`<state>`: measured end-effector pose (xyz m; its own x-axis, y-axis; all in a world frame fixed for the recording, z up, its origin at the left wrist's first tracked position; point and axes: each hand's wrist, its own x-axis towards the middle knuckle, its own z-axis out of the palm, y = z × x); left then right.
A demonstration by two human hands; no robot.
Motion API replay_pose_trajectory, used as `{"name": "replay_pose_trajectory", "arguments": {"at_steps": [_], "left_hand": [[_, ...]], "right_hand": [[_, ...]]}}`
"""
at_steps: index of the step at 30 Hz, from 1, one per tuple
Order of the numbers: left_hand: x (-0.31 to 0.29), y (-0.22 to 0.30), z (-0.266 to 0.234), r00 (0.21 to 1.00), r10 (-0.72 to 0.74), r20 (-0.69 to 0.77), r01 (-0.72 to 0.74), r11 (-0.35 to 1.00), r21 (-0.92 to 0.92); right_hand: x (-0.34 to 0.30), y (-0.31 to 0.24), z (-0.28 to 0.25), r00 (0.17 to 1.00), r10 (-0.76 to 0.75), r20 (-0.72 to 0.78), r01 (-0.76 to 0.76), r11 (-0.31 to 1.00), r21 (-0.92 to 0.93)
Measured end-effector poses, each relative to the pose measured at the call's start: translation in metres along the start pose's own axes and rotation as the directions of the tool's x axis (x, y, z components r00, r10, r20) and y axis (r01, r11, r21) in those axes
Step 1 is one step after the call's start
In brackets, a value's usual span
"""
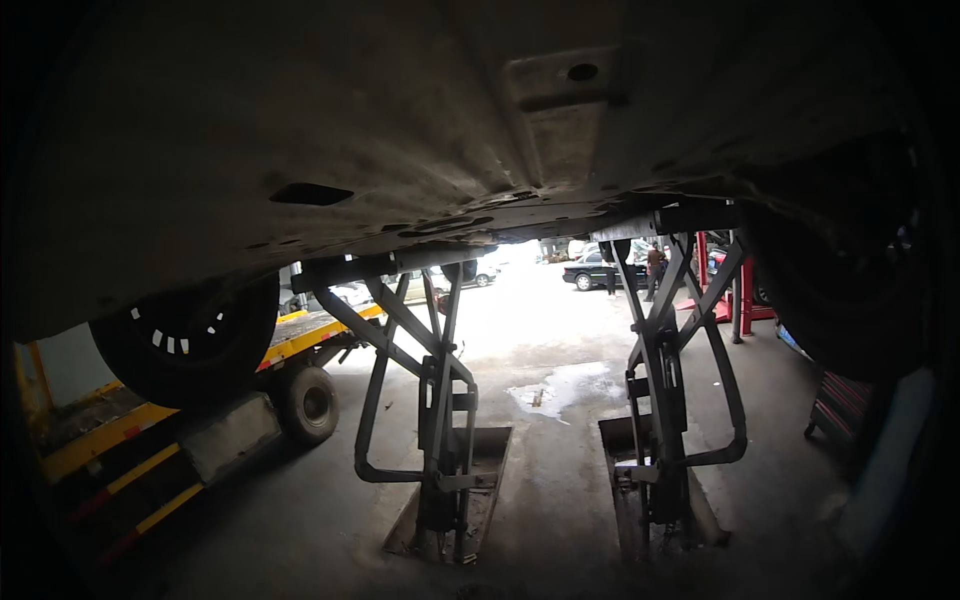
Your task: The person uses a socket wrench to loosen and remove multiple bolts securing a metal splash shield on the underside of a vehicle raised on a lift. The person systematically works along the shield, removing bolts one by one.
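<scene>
Neither my left hand nor my right hand shows in the head view. Overhead stretches the dark underside of a raised car (420, 130), with a hole in its raised middle panel. Two scissor lift legs hold it up, the left scissor lift (435, 400) and the right scissor lift (660, 400). Each one rises from a recess in the floor. One car wheel (185, 345) hangs at the left; another wheel (835, 290) at the right is mostly lost in shadow.
A yellow-edged flatbed truck (230, 430) stands at the left. On the right are a red lift post (745, 295) and a red tool cabinet (845, 410). A wet patch (565, 388) lies on the concrete between the lifts. Far off, a person (655, 268) stands near a dark car (590, 272).
</scene>
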<state>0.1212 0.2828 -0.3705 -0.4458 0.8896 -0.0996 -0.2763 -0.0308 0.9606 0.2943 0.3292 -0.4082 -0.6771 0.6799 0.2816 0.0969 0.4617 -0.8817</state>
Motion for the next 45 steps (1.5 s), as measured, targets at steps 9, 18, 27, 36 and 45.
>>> {"name": "replay_pose_trajectory", "arguments": {"at_steps": [9, 18, 27, 36, 45], "left_hand": [[0.025, 0.184, 0.111, 0.783, 0.448, 0.431, -0.438, 0.89, -0.129], [-0.02, 0.333, 0.204, 0.179, 0.887, 0.425, -0.9, 0.323, -0.294], [-0.035, 0.361, 0.202, 0.255, 0.849, 0.462, -0.886, 0.397, -0.241], [-0.032, 0.368, 0.206, 0.244, 0.851, 0.465, -0.882, 0.395, -0.259], [-0.024, 0.374, 0.198, 0.262, 0.895, 0.362, -0.889, 0.37, -0.271]], "right_hand": [[0.018, -0.144, -0.14, 0.683, -0.612, -0.4, 0.264, 0.717, -0.645], [0.061, -0.256, -0.184, 0.17, -0.98, -0.103, -0.178, 0.072, -0.981], [0.075, -0.275, -0.17, 0.068, -0.976, -0.208, -0.088, 0.202, -0.975], [0.083, -0.268, -0.159, 0.153, -0.942, -0.298, -0.211, 0.264, -0.941], [0.032, -0.329, -0.153, 0.285, -0.947, -0.147, -0.226, 0.082, -0.971]]}}
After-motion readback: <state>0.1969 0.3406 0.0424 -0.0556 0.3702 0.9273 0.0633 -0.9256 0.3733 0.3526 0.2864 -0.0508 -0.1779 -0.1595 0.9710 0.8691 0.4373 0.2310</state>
